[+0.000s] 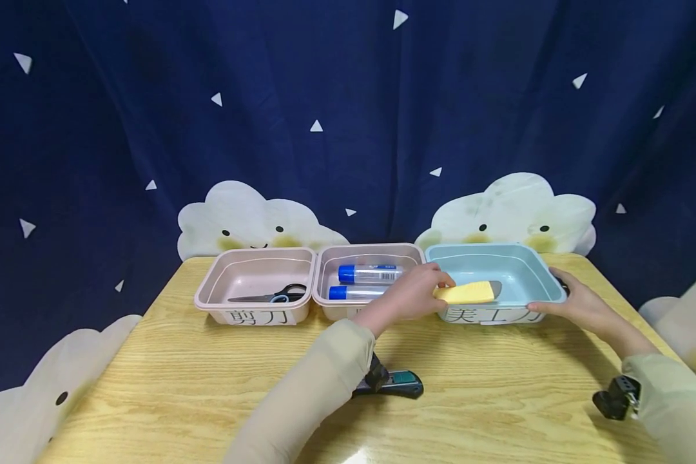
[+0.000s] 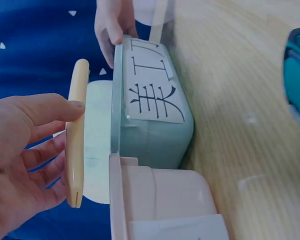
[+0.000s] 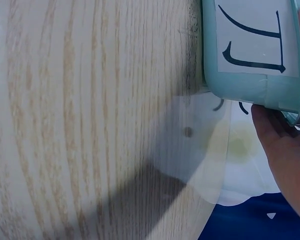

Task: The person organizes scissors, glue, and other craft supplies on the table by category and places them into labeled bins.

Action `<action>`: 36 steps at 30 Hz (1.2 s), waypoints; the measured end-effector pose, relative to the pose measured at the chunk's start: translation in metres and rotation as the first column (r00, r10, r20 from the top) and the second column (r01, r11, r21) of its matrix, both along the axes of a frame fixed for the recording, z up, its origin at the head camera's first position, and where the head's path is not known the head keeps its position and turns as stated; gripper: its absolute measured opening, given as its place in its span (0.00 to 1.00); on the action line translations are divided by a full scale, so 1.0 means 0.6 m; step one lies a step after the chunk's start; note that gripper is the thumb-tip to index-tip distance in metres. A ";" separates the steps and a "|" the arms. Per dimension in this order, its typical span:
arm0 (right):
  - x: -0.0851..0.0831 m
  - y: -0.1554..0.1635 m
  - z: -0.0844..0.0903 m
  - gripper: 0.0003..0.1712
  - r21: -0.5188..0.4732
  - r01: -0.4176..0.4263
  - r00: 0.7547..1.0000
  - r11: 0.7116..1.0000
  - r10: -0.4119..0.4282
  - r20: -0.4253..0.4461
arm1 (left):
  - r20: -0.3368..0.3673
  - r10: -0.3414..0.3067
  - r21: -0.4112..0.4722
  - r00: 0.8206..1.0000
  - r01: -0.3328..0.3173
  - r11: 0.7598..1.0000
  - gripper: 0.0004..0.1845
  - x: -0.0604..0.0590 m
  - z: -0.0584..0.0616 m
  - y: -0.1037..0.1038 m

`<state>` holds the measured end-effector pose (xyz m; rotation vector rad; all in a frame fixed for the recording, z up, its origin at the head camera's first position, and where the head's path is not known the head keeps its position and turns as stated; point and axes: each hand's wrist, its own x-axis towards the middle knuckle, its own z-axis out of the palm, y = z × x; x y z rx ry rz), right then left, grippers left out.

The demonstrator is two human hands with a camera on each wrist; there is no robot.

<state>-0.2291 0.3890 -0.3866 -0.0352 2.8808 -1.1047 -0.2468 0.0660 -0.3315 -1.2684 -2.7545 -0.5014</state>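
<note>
One yellow cutter [image 1: 466,293] hangs over the blue bin [image 1: 533,270], pinched by the left hand [image 1: 413,293]. The right hand [image 1: 577,303] clasps that bin's corner. Two pink bins [image 1: 255,283] hold one pair of scissors [image 1: 269,297] and two glue sticks [image 1: 370,274].

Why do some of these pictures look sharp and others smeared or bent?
Head view: evenly lit and sharp, but wide-angle bending curves the table edges, with glare at the bottom. Left wrist view: the left hand and yellow knife loom close, table soft behind. Right wrist view: wood grain streaked, a dark shadow across it.
</note>
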 end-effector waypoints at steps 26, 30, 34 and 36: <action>-0.001 0.001 -0.003 0.62 -0.009 -0.014 1.000 1.000 0.014 0.022 | 0.033 0.024 0.167 0.999 -0.029 0.986 0.20 -0.053 -0.009 0.087; 0.004 0.001 0.002 0.63 0.004 -0.001 0.999 1.000 0.000 0.032 | 0.064 0.031 0.152 0.997 -0.040 0.988 0.20 -0.057 -0.014 0.100; 0.005 0.001 0.004 0.62 -0.004 -0.004 1.000 1.000 0.004 0.016 | 0.058 0.066 0.119 0.996 -0.073 0.990 0.20 -0.065 -0.023 0.112; 0.004 0.000 0.003 0.61 -0.016 -0.011 1.000 1.000 0.011 0.011 | 0.047 0.092 0.087 0.995 -0.096 0.992 0.21 -0.069 -0.030 0.116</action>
